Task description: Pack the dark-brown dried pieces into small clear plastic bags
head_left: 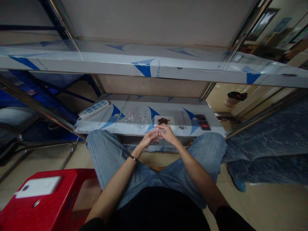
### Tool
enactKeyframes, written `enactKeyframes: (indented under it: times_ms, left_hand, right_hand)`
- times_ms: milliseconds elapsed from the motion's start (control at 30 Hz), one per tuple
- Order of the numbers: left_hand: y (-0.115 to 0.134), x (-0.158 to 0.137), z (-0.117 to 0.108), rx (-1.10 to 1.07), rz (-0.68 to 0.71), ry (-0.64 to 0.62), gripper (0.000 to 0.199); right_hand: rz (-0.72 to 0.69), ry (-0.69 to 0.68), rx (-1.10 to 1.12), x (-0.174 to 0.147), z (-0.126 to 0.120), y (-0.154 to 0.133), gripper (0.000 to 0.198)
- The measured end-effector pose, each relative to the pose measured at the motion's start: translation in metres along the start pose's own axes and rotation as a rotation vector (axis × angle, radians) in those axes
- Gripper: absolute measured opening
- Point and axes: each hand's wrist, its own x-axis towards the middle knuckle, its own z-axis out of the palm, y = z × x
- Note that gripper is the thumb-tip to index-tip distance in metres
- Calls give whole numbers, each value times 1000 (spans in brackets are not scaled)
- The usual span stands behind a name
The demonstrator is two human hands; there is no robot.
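My left hand point(149, 137) and my right hand point(167, 133) meet just in front of the low shelf's front edge, between my knees. Both sets of fingers are closed on a small clear plastic bag point(157, 140); its contents are too small to make out. Right behind my fingers, a white square sheet or tray point(171, 121) lies on the shelf with a heap of small dark brown pieces point(163, 121) on it. Crumpled clear plastic point(134, 119) is spread to the left of it. A few small brown bits point(181, 127) lie to its right.
The film-covered low shelf point(120, 126) holds a white power strip point(94, 109) at left and a pixelated dark item point(203, 122) at right. An upper shelf point(96, 61) crosses ahead. At left, a red stool point(64, 186) bears a white phone-like object point(39, 186). Another person's trouser leg point(269, 134) is at right.
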Motion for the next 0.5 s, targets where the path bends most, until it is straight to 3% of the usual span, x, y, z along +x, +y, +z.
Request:
enactKeyframes:
  times_ms: [133,267,367,500]
  left_hand:
    - [4,-3,1,4,22,64,67]
    - [6,-3,-4,25,25,85,70]
    - [4,-2,-6,45,29,91,69]
    - [3,-3,-5,80,32,94,66]
  right_hand:
    - [-13,48,64,4,-7,2,25]
    - [54,264,100,12,-24,26,27]
    - [138,372,-19,16,-29,52,24]
    - [171,322,-281,16,-15,79,33]
